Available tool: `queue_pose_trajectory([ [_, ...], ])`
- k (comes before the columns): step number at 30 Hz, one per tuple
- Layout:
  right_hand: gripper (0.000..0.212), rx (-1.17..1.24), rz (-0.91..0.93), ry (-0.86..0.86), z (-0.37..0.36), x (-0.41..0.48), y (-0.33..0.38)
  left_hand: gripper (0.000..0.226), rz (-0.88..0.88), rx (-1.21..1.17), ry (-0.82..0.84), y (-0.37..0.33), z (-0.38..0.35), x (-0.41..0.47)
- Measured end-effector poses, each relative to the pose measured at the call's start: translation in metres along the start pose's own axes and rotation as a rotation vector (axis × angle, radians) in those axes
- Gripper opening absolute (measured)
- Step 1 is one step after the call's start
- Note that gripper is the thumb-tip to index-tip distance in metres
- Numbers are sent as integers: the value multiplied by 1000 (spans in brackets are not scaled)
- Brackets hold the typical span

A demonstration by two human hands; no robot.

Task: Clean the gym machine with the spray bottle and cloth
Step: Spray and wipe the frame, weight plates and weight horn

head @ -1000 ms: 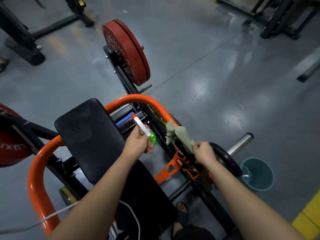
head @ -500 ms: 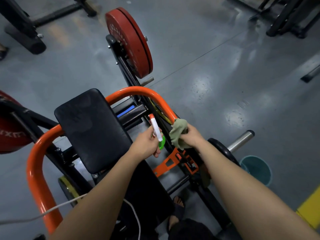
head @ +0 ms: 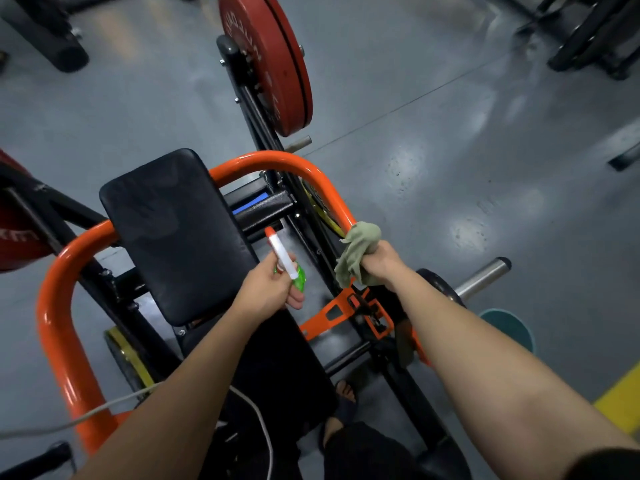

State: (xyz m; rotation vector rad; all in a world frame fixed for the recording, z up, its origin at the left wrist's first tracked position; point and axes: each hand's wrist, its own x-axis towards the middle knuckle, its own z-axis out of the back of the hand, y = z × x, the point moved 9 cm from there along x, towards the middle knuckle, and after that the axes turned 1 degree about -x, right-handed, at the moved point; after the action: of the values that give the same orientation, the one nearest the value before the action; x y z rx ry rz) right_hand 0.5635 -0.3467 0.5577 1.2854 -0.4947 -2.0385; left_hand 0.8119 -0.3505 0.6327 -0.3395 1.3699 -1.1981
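The gym machine has a curved orange bar (head: 273,160) wrapping round a black pad (head: 173,230), with a black frame beneath. My left hand (head: 266,292) grips a small green spray bottle (head: 298,280) whose white and red nozzle points up and away, over the gap beside the pad. My right hand (head: 379,263) holds a bunched olive-green cloth (head: 356,252) wrapped against the right side of the orange bar, where the bar descends toward me.
A red weight plate (head: 273,60) stands on the machine's far arm, another at the left edge (head: 17,233). A steel sleeve (head: 483,277) juts right. A teal bucket (head: 510,325) sits on the grey floor by my right forearm. Other racks stand far left and right.
My right hand with the cloth has slid up along the orange bar, away from me. The left hand with the bottle has stayed near the pad, and the view has tilted.
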Motion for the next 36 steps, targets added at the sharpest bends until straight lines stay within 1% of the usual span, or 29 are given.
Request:
queue_pose_trajectory([
  [3,15,145,-13,-39,3,-6,-1,14,-3,33,25,-8,3,-8],
  [4,17,178,-8,-40,4,-8,0,14,-5,57,37,-10,5,-10],
  [6,28,226,15,-24,7,-15,6,13,-8,72,52,-16,9,-12],
  [8,27,251,34,-25,10,-19,12,14,-16,59,49,-21,15,-11],
  [9,22,246,46,-47,13,-22,13,14,-14,55,45,-22,18,-11],
  [11,5,196,92,-93,19,-26,14,15,-11,64,39,-20,21,-6],
  [13,12,138,135,-83,19,-25,19,15,-5,88,27,-15,24,-3],
  [16,2,207,107,15,9,-14,22,12,8,117,16,-9,28,3],
  [18,7,131,86,34,4,-6,16,12,18,127,26,-6,26,6],
  [20,17,73,78,13,1,4,7,12,31,151,39,-4,22,7],
  [21,19,-11,80,23,-1,8,2,12,37,173,43,-2,19,6],
  [22,16,-68,122,14,-4,18,-7,13,35,193,48,-2,17,5],
  [23,10,-53,105,-18,-3,28,-15,13,27,206,52,-4,15,3],
  [24,7,35,73,-4,-4,38,-26,13,16,214,54,-6,13,1],
  [25,10,63,116,51,-8,33,-18,15,7,217,53,-8,12,-1],
  [26,17,61,117,94,-11,27,-11,16,0,220,51,-9,11,-2],
  [27,24,148,19,94,-14,27,-16,18,-4,229,52,-11,9,-3],
  [28,25,191,-11,73,-12,18,-11,18,-3,241,53,-11,8,-3],
  [29,21,220,-12,36,-11,13,-6,18,-1,250,54,-12,8,-4],
  [31,14,244,-34,63,-13,9,-8,17,-16,263,69,-18,7,-5],
  [33,23,268,-132,38,-10,5,-11,17,-39,295,75,-25,7,-6],
  [34,28,234,-124,3,-7,8,-11,18,-43,302,73,-29,8,-7],
  [35,27,172,-107,-10,-5,7,-10,18,-47,293,70,-33,9,-9],
  [36,20,225,-95,3,-5,6,-9,19,-61,276,66,-39,10,-11],
])
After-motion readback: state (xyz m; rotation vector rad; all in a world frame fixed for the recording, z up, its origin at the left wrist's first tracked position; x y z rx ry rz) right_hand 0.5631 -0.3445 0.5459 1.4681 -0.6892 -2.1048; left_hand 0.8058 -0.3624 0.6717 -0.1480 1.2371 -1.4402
